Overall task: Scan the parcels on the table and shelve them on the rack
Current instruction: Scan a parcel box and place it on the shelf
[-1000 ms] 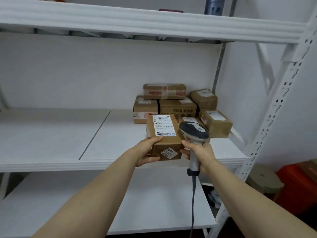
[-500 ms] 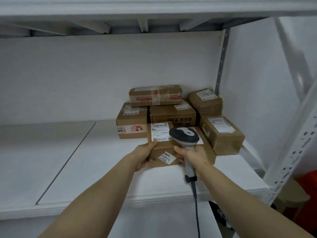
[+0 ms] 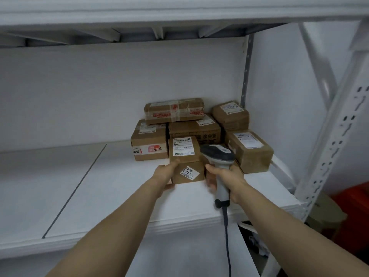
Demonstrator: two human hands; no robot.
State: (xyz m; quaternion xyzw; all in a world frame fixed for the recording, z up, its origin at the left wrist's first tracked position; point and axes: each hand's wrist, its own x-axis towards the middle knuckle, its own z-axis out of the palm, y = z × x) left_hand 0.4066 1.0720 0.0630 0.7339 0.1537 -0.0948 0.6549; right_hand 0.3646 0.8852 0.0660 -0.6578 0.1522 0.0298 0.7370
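A small brown parcel (image 3: 184,159) with a white label on top and a sticker on its near face rests on the white rack shelf (image 3: 99,188), in front of several stacked parcels (image 3: 194,128). My left hand (image 3: 164,174) grips its left side, thumb on the top edge. My right hand (image 3: 225,177) holds the grey barcode scanner (image 3: 218,156) by its handle, and its fingers touch the parcel's right side. The scanner's cable hangs down past the shelf edge.
The shelf above (image 3: 179,15) hangs low overhead. A white perforated upright (image 3: 337,140) stands at the right. A lower shelf (image 3: 179,252) lies beneath. A red bin (image 3: 355,198) and a round brown object (image 3: 327,214) sit on the floor at right.
Both hands have carried the parcel forward and set it down on the shelf in front of the stack. The view has moved closer to the rack.
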